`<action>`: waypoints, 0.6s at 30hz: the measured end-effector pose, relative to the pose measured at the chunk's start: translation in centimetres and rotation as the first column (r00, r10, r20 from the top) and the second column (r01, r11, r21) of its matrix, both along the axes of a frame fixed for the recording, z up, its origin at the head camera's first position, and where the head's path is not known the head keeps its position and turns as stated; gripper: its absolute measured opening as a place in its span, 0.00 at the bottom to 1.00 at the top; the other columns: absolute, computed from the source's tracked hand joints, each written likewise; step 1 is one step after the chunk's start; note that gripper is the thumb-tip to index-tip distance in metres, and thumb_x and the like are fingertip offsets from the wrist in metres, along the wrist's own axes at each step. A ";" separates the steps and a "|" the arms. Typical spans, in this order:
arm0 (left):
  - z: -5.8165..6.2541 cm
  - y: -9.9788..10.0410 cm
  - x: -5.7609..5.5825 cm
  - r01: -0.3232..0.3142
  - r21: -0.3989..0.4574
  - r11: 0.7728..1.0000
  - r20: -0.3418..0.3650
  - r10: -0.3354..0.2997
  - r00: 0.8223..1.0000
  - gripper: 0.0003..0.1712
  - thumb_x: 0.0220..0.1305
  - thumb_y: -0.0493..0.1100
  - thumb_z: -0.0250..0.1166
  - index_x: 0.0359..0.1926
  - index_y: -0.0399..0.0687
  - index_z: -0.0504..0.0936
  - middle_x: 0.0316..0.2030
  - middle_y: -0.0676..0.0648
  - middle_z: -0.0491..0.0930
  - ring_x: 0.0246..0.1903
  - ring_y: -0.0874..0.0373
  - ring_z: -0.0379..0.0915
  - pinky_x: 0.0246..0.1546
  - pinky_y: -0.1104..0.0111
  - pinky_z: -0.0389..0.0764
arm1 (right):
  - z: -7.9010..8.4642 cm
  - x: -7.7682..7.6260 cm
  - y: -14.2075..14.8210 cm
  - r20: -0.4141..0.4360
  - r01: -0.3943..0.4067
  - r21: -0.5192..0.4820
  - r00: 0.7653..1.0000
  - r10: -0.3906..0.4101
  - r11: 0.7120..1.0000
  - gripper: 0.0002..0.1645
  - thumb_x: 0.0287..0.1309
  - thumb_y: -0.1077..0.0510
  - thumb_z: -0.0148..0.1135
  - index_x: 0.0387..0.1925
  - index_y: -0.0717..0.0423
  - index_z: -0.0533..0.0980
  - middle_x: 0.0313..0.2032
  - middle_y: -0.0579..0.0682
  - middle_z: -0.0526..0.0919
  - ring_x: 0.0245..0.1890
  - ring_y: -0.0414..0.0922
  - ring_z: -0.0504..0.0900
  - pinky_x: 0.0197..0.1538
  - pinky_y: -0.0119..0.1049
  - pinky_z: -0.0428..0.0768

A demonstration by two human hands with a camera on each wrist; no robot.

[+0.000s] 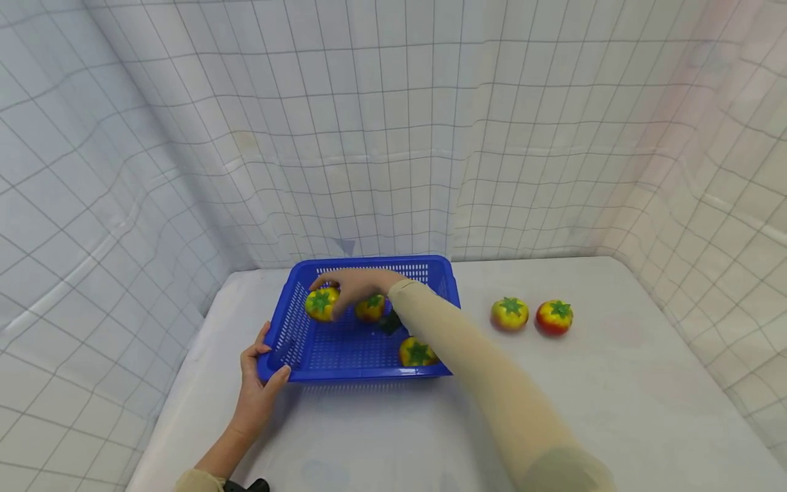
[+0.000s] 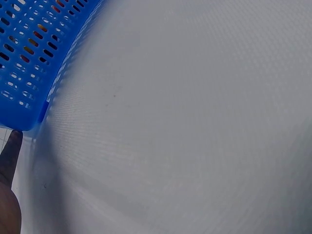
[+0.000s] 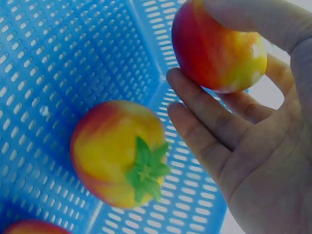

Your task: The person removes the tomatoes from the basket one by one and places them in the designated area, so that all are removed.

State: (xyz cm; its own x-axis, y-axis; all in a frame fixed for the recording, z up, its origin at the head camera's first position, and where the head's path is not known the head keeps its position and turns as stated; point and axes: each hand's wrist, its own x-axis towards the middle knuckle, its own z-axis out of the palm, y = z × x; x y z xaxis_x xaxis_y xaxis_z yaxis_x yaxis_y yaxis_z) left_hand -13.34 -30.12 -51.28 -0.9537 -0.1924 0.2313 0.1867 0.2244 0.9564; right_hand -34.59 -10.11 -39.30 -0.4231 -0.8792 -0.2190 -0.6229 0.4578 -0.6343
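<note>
My right hand (image 1: 359,281) reaches over the far left part of a blue slatted basket (image 1: 356,374). Between its thumb and fingers it holds a red-and-yellow tomato (image 3: 222,53) whose green leafy top shows in the head view. Beside that hand, a second tomato (image 3: 119,151) lies in the basket. Another tomato (image 1: 417,352) is near the basket's front right, partly covered by my right sleeve. My left hand (image 1: 255,393) grips the basket at its front left corner, thumb over the front rim and fingers along the left side. Only a fingertip and thumb edge show in the left wrist view.
On the white table (image 1: 615,383), right of the basket, sit a yellowish tomato (image 1: 509,314) and a redder tomato (image 1: 554,318), side by side. White grid-patterned sheeting (image 1: 393,137) stands behind the table and along both sides.
</note>
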 end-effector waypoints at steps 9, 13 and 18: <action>-0.1 0.0 -0.1 0.006 -0.005 1.000 -0.037 -0.007 0.999 0.26 0.72 0.32 0.56 0.58 0.52 0.52 0.81 0.53 0.40 0.78 0.51 0.38 0.62 0.84 0.59 | 2.0 -0.2 2.5 0.130 0.009 -0.053 0.991 -0.002 0.999 0.45 0.56 0.46 0.76 0.73 0.32 0.67 0.72 0.44 0.65 0.65 0.43 0.68 0.68 0.49 0.68; 0.0 0.2 0.0 0.027 0.022 0.999 -0.059 -0.026 0.998 0.26 0.71 0.30 0.56 0.59 0.51 0.52 0.81 0.52 0.40 0.78 0.50 0.38 0.62 0.83 0.60 | 2.5 -0.3 3.6 0.128 0.001 -0.062 0.992 0.007 0.998 0.45 0.56 0.45 0.75 0.74 0.32 0.66 0.73 0.45 0.64 0.67 0.44 0.67 0.68 0.49 0.69; 0.1 0.2 0.0 0.032 0.044 0.999 -0.077 -0.029 0.997 0.26 0.71 0.29 0.55 0.59 0.50 0.52 0.81 0.51 0.40 0.77 0.50 0.39 0.62 0.83 0.60 | 3.0 -0.3 5.1 0.155 0.003 -0.080 0.988 0.009 0.997 0.44 0.56 0.47 0.75 0.73 0.32 0.66 0.71 0.45 0.65 0.67 0.45 0.66 0.67 0.48 0.69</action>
